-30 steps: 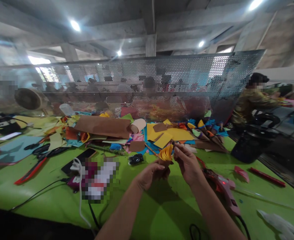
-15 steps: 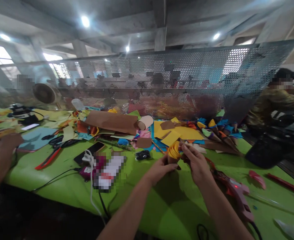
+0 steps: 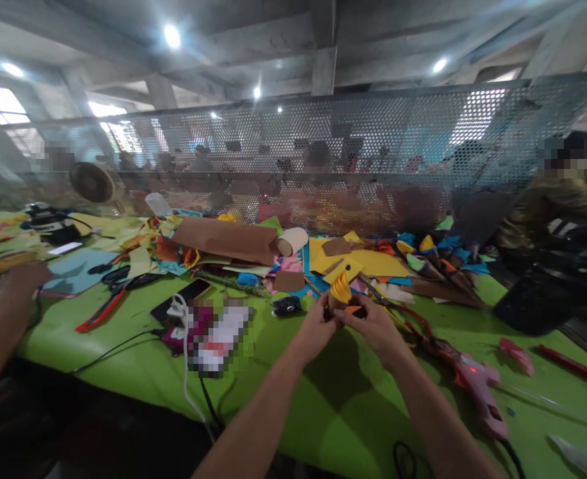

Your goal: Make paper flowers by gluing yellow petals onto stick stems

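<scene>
Brown paper, rolled into a small cone (image 3: 336,306), is held upright between the two hands above the middle of the green table (image 3: 338,429). A yellow paper swirl (image 3: 341,287) fills its mouth and rises to a point. The left hand (image 3: 317,334) is curled closed around the cone's near side; the right hand (image 3: 373,327) is partly closed, its thumb laid against the lower part of the cone and its fingers bent behind. An orange scrap (image 3: 355,311) shows by the right thumb, though whether it is gripped or merely lies beyond is hard to say.

To the right, the pink glue gun (image 3: 475,386) lies on the table, its small light glowing red. To the left is a black packet (image 3: 287,305), its contents hidden, and farther left a phone (image 3: 181,299) beside a purple power block (image 3: 176,338) with a white plug in it.

Beyond the hands, yellow sheets (image 3: 377,258) lie among other paper scraps. At their right sits a cluster of brown cones (image 3: 440,259) with blue, orange, yellow and green paper in their tops. A pale tube (image 3: 293,241) rests at the end of a long brown roll (image 3: 226,241); behind, a clear cup (image 3: 158,205) leans over. At the far right stands a black bin (image 3: 535,303), its inside out of sight.
</scene>
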`<state>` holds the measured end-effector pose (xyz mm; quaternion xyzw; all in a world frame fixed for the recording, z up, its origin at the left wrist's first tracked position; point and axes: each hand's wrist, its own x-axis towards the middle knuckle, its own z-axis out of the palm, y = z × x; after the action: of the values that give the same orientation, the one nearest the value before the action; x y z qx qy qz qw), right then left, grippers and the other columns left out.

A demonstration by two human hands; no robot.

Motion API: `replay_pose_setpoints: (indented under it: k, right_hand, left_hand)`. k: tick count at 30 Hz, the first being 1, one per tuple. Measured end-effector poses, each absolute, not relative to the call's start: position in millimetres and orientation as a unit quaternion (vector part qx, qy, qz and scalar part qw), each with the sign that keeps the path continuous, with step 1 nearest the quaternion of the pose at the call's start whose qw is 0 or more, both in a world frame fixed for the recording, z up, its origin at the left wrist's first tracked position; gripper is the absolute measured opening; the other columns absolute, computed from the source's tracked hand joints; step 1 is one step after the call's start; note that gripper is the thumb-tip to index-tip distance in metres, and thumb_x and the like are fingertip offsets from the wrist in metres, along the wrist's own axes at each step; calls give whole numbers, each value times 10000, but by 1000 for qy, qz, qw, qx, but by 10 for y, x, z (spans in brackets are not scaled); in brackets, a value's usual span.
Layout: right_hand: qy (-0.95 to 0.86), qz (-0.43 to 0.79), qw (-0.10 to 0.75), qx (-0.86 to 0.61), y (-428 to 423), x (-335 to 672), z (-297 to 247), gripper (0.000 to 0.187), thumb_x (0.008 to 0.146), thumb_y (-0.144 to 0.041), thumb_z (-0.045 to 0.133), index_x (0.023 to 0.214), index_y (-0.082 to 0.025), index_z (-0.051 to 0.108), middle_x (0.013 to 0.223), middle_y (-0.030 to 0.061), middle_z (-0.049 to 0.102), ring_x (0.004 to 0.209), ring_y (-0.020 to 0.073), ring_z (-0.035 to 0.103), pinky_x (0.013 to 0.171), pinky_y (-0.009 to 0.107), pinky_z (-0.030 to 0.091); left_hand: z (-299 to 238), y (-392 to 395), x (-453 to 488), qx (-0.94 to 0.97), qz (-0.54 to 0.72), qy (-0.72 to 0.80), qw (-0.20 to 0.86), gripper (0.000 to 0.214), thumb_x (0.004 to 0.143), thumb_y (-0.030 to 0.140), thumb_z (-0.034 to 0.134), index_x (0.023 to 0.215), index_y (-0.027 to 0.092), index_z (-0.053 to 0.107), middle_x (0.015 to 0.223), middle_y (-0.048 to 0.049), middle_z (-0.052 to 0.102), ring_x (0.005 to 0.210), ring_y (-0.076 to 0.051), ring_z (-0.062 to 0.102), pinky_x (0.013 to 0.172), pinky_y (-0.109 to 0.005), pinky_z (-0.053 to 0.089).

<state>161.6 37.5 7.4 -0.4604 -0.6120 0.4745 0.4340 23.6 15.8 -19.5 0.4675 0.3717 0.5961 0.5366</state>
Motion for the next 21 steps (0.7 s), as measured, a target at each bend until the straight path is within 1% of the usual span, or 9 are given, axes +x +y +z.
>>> replay_pose_setpoints:
  k: [2, 3, 5, 7, 10, 12, 16, 19, 21]
  right_hand:
    - [-609, 474, 441, -458, 399, 1637, 42, 463, 610, -422, 820, 977, -163, 707, 874, 73, 740, 786, 243, 641, 733, 358, 478]
    - [-607, 477, 446, -453, 413, 1653, 33, 462, 620, -426, 813, 985, -166, 703, 893, 75, 739, 801, 245, 644, 742, 357, 478]
    - [-601, 480, 455, -448, 439, 1691, 27, 463, 632, -441, 798, 993, -171, 693, 912, 78, 734, 799, 239, 642, 723, 344, 473]
    - [-616, 471, 435, -457, 457, 1723, 32, 454, 666, -472, 753, 1001, -173, 684, 906, 75, 725, 767, 226, 631, 669, 322, 458]
    - [-675, 442, 361, -467, 459, 1726, 30, 388, 698, -468, 698, 944, -169, 693, 855, 55, 717, 732, 215, 613, 630, 304, 430]
    - [-708, 431, 317, -460, 449, 1696, 4, 317, 682, -435, 705, 855, -170, 710, 783, 31, 710, 717, 215, 610, 637, 300, 421]
    - [-745, 403, 263, -462, 434, 1633, -87, 213, 694, -401, 684, 730, -194, 722, 680, 10, 699, 678, 218, 615, 620, 295, 407]
    - [-759, 367, 245, -479, 432, 1635, -129, 206, 712, -403, 665, 782, -227, 746, 783, 22, 742, 748, 239, 649, 646, 297, 423]
    - [-762, 338, 240, -497, 431, 1654, -128, 248, 726, -434, 653, 846, -243, 756, 849, 35, 753, 784, 256, 660, 655, 305, 425]
  left_hand:
    - [-193, 148, 227, 513, 583, 380, 503, 539, 649, 65, 711, 1172, 185, 658, 1200, -98, 608, 1096, -243, 528, 910, -308, 443]
    - [-189, 144, 214, 529, 574, 385, 493, 574, 638, 37, 680, 1191, 191, 657, 1208, -98, 599, 1083, -240, 528, 888, -302, 447]
    - [-179, 148, 166, 535, 566, 404, 480, 663, 610, 1, 614, 1241, 203, 636, 1187, -87, 603, 1007, -214, 546, 803, -273, 453]
    - [-177, 174, 91, 505, 596, 430, 453, 673, 596, 0, 562, 1232, 207, 636, 1109, -64, 631, 903, -176, 557, 725, -245, 434]
    - [-209, 257, -54, 383, 708, 477, 353, 416, 634, 72, 555, 1016, 183, 678, 886, -19, 637, 759, -136, 539, 683, -234, 409]
    - [-248, 328, -151, 300, 763, 493, 291, 263, 668, 139, 563, 917, 184, 637, 812, 5, 593, 733, -130, 534, 690, -237, 413]
    - [-307, 449, -291, 266, 786, 500, 249, 220, 655, 159, 562, 873, 191, 576, 821, 16, 560, 754, -123, 539, 749, -247, 431]
    - [-281, 481, -332, 261, 788, 506, 236, 199, 675, 169, 549, 871, 199, 555, 854, 10, 569, 782, -124, 551, 757, -246, 440]
    - [-231, 468, -333, 264, 782, 515, 232, 135, 716, 200, 553, 851, 203, 544, 846, 10, 569, 785, -125, 555, 740, -239, 442]
